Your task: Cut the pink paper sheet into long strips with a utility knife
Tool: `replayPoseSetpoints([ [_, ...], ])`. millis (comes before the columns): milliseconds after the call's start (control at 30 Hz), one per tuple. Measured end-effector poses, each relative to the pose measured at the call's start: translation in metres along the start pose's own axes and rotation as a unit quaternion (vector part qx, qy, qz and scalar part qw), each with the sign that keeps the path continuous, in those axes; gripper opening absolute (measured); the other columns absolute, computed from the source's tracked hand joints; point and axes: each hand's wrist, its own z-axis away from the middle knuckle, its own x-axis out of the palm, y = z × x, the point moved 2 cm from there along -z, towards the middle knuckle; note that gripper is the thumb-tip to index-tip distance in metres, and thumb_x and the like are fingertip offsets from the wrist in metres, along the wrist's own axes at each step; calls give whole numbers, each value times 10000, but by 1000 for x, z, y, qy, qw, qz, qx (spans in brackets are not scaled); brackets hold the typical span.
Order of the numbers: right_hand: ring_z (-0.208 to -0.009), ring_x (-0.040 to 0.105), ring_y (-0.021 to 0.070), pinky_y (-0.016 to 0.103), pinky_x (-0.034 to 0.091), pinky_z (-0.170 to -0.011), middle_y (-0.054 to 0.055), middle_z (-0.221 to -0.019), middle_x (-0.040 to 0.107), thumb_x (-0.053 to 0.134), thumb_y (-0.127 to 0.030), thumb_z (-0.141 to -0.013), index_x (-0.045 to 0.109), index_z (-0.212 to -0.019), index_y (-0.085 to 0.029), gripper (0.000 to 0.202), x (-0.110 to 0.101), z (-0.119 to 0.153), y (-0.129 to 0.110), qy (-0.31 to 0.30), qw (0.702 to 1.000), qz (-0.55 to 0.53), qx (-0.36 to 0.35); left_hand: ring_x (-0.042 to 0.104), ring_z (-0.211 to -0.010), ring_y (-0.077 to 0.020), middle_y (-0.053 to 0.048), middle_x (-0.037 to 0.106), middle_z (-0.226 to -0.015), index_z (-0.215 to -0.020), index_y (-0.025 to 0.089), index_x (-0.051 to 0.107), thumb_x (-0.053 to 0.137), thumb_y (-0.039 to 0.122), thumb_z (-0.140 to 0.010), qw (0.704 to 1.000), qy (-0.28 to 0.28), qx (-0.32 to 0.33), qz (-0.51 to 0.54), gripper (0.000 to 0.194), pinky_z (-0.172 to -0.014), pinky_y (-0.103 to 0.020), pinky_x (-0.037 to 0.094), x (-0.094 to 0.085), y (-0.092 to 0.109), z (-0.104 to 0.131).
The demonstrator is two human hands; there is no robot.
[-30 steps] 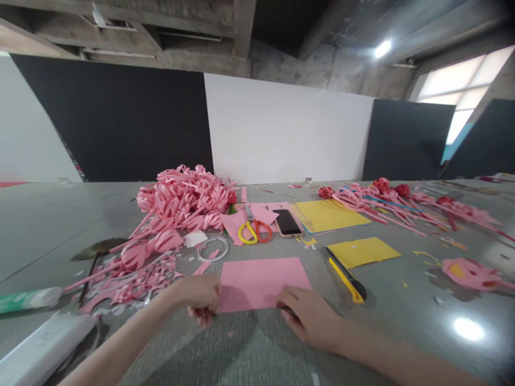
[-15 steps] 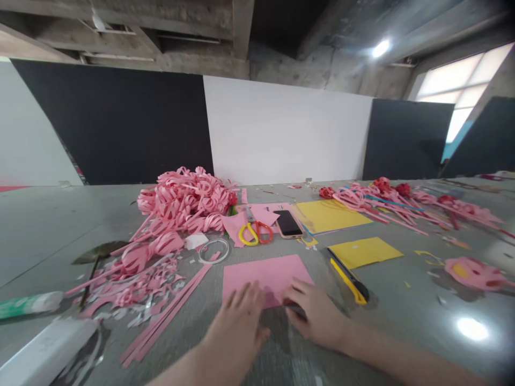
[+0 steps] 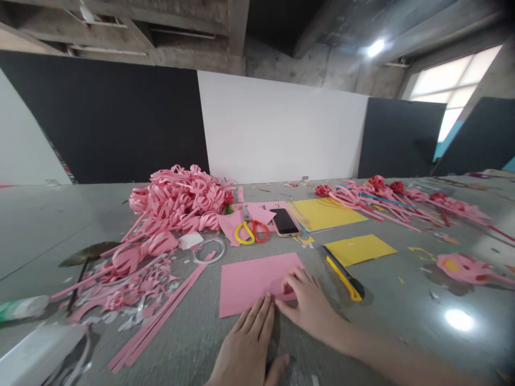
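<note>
A pink sheet of paper (image 3: 249, 279) lies flat on the grey table in front of me. My left hand (image 3: 251, 335) is stretched out flat, its fingertips on the sheet's near edge and its thumb held apart. On the sheet's right part rests my right hand (image 3: 306, 300), fingers bent and spread from the thumb, whose tip is close to the left fingertips. Just right of that hand lies a yellow and black utility knife (image 3: 344, 276). Beyond the sheet are scissors (image 3: 251, 233) with yellow and red handles and a phone (image 3: 285, 222).
A heap of curled pink paper strips (image 3: 181, 198) stands at the back left, with paper scraps (image 3: 132, 289) before it. A ring of white tape (image 3: 209, 251) lies beside long pink strips (image 3: 161, 316). Yellow sheets (image 3: 362, 249) and paper flowers (image 3: 378, 185) are on the right.
My left hand has drawn back toward me and now lies at the sheet's near edge. My right hand has shifted slightly forward onto the paper. The view has turned slightly.
</note>
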Motion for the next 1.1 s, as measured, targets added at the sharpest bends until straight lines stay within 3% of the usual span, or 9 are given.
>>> replayPoseSetpoints([
  [200, -831, 462, 187, 329, 306, -728, 16, -856, 491, 572, -249, -684, 482, -756, -196, 127, 0, -1, -1, -9, 1000, 5, 24, 87, -1258, -255, -100, 83, -1372, -1327, 91, 158, 278, 543, -831, 1000, -12, -8, 2, 681, -1029, -384, 173, -2, 2, 0],
  [600, -776, 477, 150, 242, 330, -676, 2, -799, 524, 565, -50, -566, 486, -706, -182, 208, -19, -20, 27, -158, 980, -90, 86, 94, -1257, -264, -97, 66, -1369, -1329, 106, 165, 285, 537, -833, 1000, -11, -4, 3, 668, -1021, -397, 190, -7, 3, 2],
  [1100, -602, 400, 100, 176, 274, -497, -45, -657, 423, 393, -1, -441, 458, -708, -197, 338, -39, -27, 53, -276, 938, -195, 69, 71, -1259, -251, -86, 44, -1373, -1330, 98, 147, 260, 536, -839, 1000, -21, -10, -14, 668, -1028, -380, 173, -8, 4, 3],
])
